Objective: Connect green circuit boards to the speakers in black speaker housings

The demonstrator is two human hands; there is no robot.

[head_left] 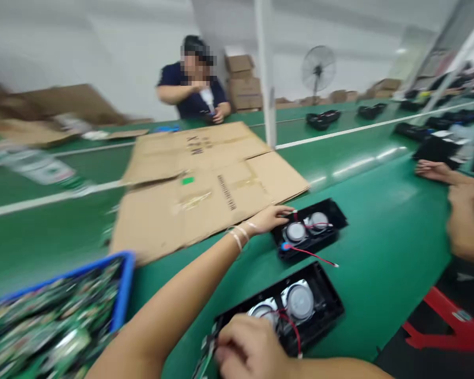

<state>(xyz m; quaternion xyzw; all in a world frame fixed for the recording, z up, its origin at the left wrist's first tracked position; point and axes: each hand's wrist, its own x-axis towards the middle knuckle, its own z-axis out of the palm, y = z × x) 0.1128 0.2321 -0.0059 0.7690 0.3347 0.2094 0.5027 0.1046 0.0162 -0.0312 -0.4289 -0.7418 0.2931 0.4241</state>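
Note:
My left hand reaches out to the far black speaker housing, its fingers gripping the left end. Two round speakers sit inside that housing, and a red wire with a white plug hangs over its near side. Closer to me lies a second black speaker housing, also with two round speakers and red-and-black wires. My right hand is curled at this housing's left end, closed on a green circuit board. The hand covers part of the board and of the left speaker.
A blue bin of circuit boards stands at the left. Flattened cardboard covers the middle of the green bench, with a blurred plastic bottle beyond. A co-worker sits opposite; another person's hands are at the right.

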